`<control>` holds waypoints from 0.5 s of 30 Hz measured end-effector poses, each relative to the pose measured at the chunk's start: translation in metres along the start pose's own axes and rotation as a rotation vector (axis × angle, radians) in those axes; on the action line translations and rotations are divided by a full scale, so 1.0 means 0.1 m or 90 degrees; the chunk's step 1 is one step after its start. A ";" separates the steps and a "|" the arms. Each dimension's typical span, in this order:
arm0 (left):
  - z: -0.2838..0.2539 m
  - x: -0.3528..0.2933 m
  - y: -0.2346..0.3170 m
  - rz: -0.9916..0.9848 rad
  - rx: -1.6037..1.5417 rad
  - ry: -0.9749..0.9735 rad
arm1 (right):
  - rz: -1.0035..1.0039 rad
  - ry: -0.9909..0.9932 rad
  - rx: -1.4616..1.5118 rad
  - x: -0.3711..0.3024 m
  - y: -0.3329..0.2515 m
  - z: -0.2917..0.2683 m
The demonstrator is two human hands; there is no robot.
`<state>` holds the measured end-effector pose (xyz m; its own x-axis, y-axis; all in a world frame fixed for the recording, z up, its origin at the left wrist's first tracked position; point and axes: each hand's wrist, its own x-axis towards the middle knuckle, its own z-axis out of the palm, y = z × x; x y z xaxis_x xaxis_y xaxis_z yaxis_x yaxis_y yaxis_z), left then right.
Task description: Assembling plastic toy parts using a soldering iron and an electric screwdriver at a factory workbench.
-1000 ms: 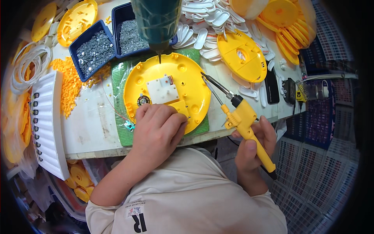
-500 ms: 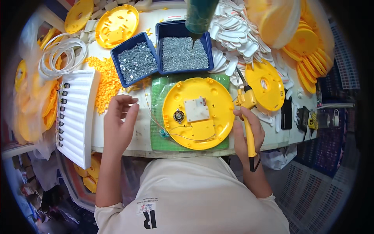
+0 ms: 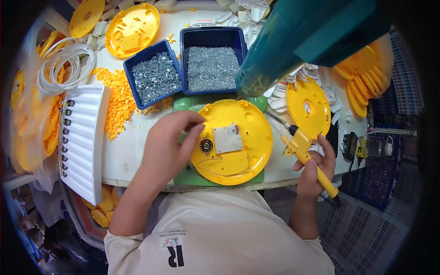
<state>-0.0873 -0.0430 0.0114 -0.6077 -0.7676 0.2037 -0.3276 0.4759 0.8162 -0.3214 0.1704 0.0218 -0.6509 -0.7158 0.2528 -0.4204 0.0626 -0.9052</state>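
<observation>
A round yellow plastic housing [image 3: 259,158] lies inside up on a green mat [image 3: 183,178]. In it sit a pale square box [image 3: 228,139], a small round black part [image 3: 206,145] and a thin wire. My left hand [image 3: 172,142] is at the housing's left rim, thumb and forefinger brought together; whether something small is pinched there is hidden. My right hand [image 3: 316,172] is closed round the handle of a yellow soldering gun [image 3: 300,144], right of the housing, its metal tip pointing up and left. A teal cylindrical power tool [image 3: 275,50] hangs over the housing's far edge.
Two blue bins, one of screws [image 3: 213,68] and one of small metal parts [image 3: 156,78], stand behind. Orange plastic bits [image 3: 120,98] and a white ribbed tray [image 3: 85,137] lie left. More yellow discs [image 3: 309,105] and white pieces [image 3: 277,98] lie right.
My left hand has moved right to the housing's rim, its fingers drawing together. The soldering gun has shifted right and tilted in my right hand. The teal tool looms larger and lower.
</observation>
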 end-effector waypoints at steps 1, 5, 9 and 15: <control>0.04 0.04 0.07 0.018 0.016 -0.023 | 0.047 -0.005 0.078 0.00 0.00 -0.03; 0.24 0.11 0.13 0.101 0.062 -0.078 | 0.137 -0.032 0.168 0.03 0.03 -0.07; 0.38 0.07 0.14 0.101 0.129 -0.111 | 0.147 -0.090 0.156 0.04 0.10 -0.12; 0.51 -0.01 0.05 0.146 0.121 -0.062 | 0.150 -0.078 0.178 0.04 0.11 -0.09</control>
<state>-0.1254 -0.0177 -0.0124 -0.7443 -0.5913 0.3106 -0.2981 0.7102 0.6377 -0.3339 0.1743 0.0156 -0.6216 -0.7833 -0.0005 -0.0685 0.0549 -0.9961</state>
